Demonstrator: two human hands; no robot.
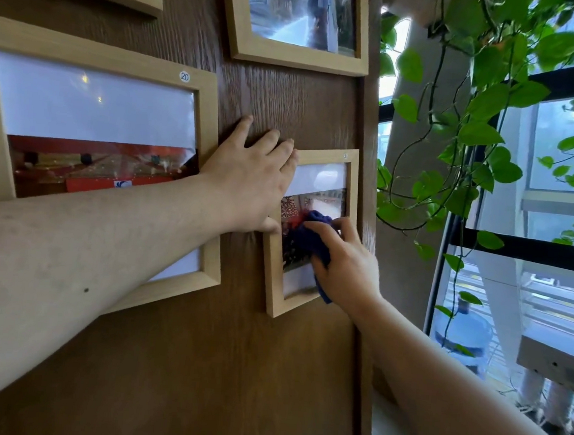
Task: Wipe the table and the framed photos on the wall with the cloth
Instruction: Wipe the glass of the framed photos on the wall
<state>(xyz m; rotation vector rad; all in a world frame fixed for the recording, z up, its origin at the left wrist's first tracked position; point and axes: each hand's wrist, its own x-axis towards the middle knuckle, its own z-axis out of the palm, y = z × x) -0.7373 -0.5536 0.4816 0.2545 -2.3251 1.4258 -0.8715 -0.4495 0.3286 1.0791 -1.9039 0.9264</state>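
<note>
Head view: right hand [344, 259] hides most of cloth [313, 241] on small frame [321, 156].

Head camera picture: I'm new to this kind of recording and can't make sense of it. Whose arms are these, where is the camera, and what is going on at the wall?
There is no machine here. A person wears one wide-angle camera on the head, so you look along their own two bare arms.

In front is a dark brown wood-grain wall panel hung with light wooden picture frames. The left hand lies flat and open against the panel, its fingers reaching the top edge of the small light wooden frame. The right hand grips a crumpled dark blue cloth and presses it on that frame's glass.

A larger frame marked 20 hangs to the left. Green trailing vine leaves hang by the window on the right.
</note>
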